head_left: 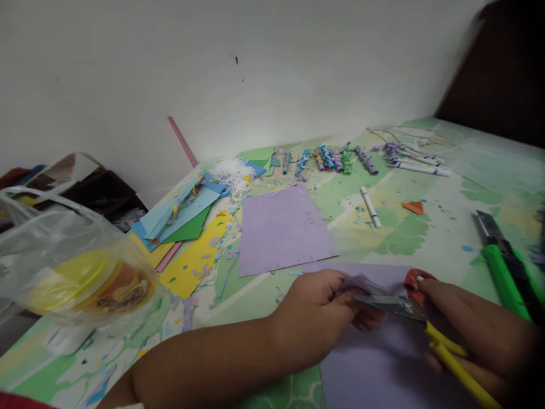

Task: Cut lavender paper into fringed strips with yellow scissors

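My left hand (313, 312) pinches a small folded piece of purple paper (361, 282). Coming from the right, my right hand (472, 329) is closed on scissors with yellow handles (455, 363). Their metal blades (389, 304) point left and reach the purple piece; whether they cut into it I cannot tell. A small red item (414, 286) sits at the right hand's fingertips, its kind unclear. Beneath both hands lies a purple sheet (361, 375), partly covered by them. Another purple sheet (285, 227) lies flat just beyond.
A clear plastic bag with a yellow-lidded tub (123, 289) stands at left. Coloured paper sheets (183, 218) and white string (234, 176) lie behind it. Several curled paper rolls (326, 156) line the wall side. A green cutter knife (502, 278) is at right, a marker (369, 207) mid-table.
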`<state>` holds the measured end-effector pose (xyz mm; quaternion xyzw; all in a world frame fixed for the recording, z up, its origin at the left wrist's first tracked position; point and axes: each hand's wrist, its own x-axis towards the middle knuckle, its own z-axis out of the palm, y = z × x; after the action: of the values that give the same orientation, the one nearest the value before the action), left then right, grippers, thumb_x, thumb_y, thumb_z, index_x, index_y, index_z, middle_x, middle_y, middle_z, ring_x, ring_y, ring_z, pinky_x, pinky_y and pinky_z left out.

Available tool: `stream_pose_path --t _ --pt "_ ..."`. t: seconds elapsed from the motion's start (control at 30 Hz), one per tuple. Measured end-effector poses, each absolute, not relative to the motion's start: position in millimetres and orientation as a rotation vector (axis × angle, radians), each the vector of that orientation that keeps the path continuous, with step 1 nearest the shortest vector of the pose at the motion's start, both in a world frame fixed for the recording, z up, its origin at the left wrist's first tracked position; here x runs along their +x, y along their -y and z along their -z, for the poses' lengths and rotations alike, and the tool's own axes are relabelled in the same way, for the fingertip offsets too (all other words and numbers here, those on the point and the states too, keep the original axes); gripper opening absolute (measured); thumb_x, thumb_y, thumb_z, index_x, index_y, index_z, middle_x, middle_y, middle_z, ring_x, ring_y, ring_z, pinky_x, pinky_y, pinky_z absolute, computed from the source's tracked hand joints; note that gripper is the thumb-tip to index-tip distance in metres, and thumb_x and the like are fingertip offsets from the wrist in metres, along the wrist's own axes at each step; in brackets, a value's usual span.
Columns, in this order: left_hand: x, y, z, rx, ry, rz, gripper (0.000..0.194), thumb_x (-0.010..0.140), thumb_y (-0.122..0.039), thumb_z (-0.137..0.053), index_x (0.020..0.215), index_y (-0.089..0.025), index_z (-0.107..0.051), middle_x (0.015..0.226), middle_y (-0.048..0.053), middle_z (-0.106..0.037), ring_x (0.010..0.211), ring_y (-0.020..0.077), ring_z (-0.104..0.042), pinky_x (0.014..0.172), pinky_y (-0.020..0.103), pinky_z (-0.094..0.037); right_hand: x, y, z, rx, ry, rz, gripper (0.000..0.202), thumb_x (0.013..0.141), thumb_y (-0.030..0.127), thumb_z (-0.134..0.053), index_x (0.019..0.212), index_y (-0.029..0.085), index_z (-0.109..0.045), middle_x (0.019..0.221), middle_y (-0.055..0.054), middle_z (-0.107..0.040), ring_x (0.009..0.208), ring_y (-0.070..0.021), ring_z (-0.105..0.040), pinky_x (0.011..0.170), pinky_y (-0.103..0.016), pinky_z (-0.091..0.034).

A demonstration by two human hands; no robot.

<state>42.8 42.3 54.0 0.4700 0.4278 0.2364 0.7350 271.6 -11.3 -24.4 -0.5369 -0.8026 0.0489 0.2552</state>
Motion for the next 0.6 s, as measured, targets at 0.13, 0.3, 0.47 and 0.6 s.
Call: stream_pose_path --t 0.13,0.3,0.47,0.6 --pt "43 -42 -57 0.989 -0.941 -0.500 0.019 0.079 -0.002 -0.050 0.065 -0.010 -0.060 0.061 -0.001 -0.060 0.057 0.0053 -0.057 0.064 0.020 -0.048 268 10 19 -1.446 2.284 -0.107 0.041 0.079 0.039 -0.052 0.118 0.030 -0.044 0.103 -0.008 -0.068 0.092 -0.0310 -0.068 0.069 -0.035 -0.060" --pt "40 -43 -53 0.949 -0.895 -0.507 0.007 0.077 -0.007 -0.056 0.071 -0.011 -0.059 0.067 0.000 -0.062 0.060 0.0073 -0.059 0.068 0.024 -0.048 268 8 20 -1.474 2.290 -0.087 0.039 0.079 0.037 -0.052 0.116 0.026 -0.046 0.105 -0.011 -0.068 0.093 -0.0307 -0.068 0.070 -0.035 -0.060" --pt "40 -45 -46 0.882 -0.875 -0.567 0.023 0.072 -0.016 -0.066 0.086 -0.016 -0.048 0.063 -0.001 -0.063 0.055 0.0102 -0.060 0.063 0.027 -0.048 272 4 27 -1.395 2.328 0.095 0.044 0.073 0.037 -0.055 0.114 0.028 -0.043 0.102 -0.009 -0.068 0.088 -0.0303 -0.069 0.063 -0.034 -0.061" --pt "41 -48 -45 0.904 -0.888 -0.529 0.019 0.071 -0.014 -0.065 0.075 -0.016 -0.046 0.061 -0.001 -0.063 0.053 0.0096 -0.059 0.060 0.025 -0.047 275 3 30 -1.373 2.345 0.185 0.046 0.073 0.038 -0.053 0.116 0.029 -0.039 0.098 -0.008 -0.068 0.086 -0.0296 -0.069 0.061 -0.033 -0.061"
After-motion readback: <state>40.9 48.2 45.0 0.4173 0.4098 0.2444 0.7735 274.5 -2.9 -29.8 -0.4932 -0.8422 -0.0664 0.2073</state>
